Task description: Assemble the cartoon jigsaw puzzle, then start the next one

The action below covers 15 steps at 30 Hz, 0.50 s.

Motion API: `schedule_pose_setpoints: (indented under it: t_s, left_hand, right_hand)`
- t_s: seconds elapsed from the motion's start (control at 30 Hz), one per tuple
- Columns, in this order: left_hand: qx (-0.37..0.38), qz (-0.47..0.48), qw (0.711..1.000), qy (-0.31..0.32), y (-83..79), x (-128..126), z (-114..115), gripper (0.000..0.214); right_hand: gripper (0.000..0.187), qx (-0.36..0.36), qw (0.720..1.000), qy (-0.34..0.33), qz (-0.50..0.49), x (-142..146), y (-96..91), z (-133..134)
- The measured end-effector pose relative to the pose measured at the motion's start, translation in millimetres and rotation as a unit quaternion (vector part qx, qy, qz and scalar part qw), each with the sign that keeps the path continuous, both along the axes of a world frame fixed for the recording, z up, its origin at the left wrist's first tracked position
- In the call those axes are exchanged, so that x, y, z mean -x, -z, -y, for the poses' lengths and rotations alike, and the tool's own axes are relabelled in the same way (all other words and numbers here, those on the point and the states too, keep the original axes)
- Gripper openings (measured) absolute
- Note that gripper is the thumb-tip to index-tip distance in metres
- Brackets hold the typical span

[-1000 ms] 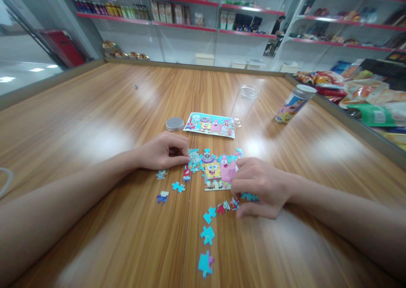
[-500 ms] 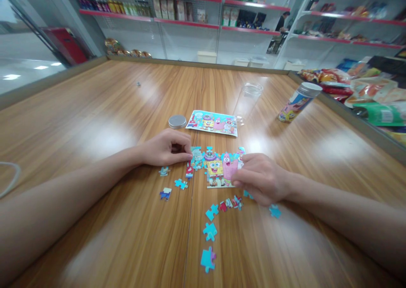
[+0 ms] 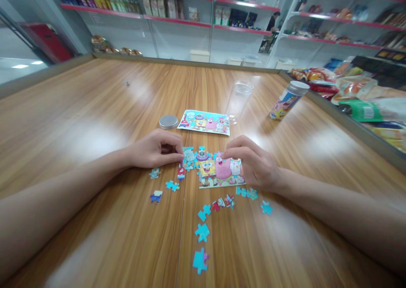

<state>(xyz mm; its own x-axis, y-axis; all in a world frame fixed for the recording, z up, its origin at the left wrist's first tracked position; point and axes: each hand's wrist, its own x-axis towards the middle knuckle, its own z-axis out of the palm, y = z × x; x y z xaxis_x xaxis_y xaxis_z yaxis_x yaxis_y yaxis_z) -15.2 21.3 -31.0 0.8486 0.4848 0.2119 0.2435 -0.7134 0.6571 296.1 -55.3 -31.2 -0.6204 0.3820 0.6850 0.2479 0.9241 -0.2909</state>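
A partly joined jigsaw puzzle (image 3: pixel 222 171) of cartoon figures lies flat on the wooden table. My left hand (image 3: pixel 155 149) rests at its upper left edge, thumb and forefinger closed on a puzzle piece there, mostly hidden by the fingertips. Over the puzzle's upper right is my right hand (image 3: pixel 255 163), fingers curled, fingertips close together at the pink starfish figure; anything between them is hidden. Loose blue pieces (image 3: pixel 202 233) lie in front, with red-and-white ones (image 3: pixel 223 202) near the puzzle's lower edge. Left of it are a blue piece (image 3: pixel 172 185) and a purple-and-cream piece (image 3: pixel 156 196).
Behind the puzzle lies a picture sheet (image 3: pixel 204 122), beside a round metal lid (image 3: pixel 168 121). A clear jar (image 3: pixel 239 102) and a printed canister (image 3: pixel 288 100) stand farther back. Packaged goods (image 3: pixel 364 89) line the right edge; shelves (image 3: pixel 177 19) and a distant person (image 3: pixel 271 28) are beyond.
My right hand has lifted off the puzzle's right side and shifted up and left, uncovering the lower right figures and blue pieces below. My left hand keeps its hold. The view has turned slightly right.
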Motion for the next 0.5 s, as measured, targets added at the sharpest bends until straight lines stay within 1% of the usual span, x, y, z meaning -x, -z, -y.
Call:
schedule_pose_setpoints:
  t_s: [0.13,0.27,0.4,0.5]
  left_hand:
    - [0.034,0.002,0.999,-0.011,-1.5,0.5,-0.4,0.024]
    - [0.078,0.023,0.996,-0.038,-5.3,2.3,-0.3,0.028]
    - [0.105,0.007,0.993,-0.051,-8.4,4.1,-0.7,0.031]
    - [0.123,-0.020,0.991,-0.044,-10.6,6.5,-3.5,0.032]
  right_hand:
    - [0.033,0.006,1.000,-0.009,0.003,0.6,-2.3,0.9]
    - [0.031,0.016,0.999,-0.039,0.002,-2.7,-0.6,0.4]
    - [0.032,0.064,0.996,-0.062,-0.006,-7.2,4.8,-0.3]
    - [0.036,0.086,0.994,-0.063,-0.017,-8.1,7.1,0.6]
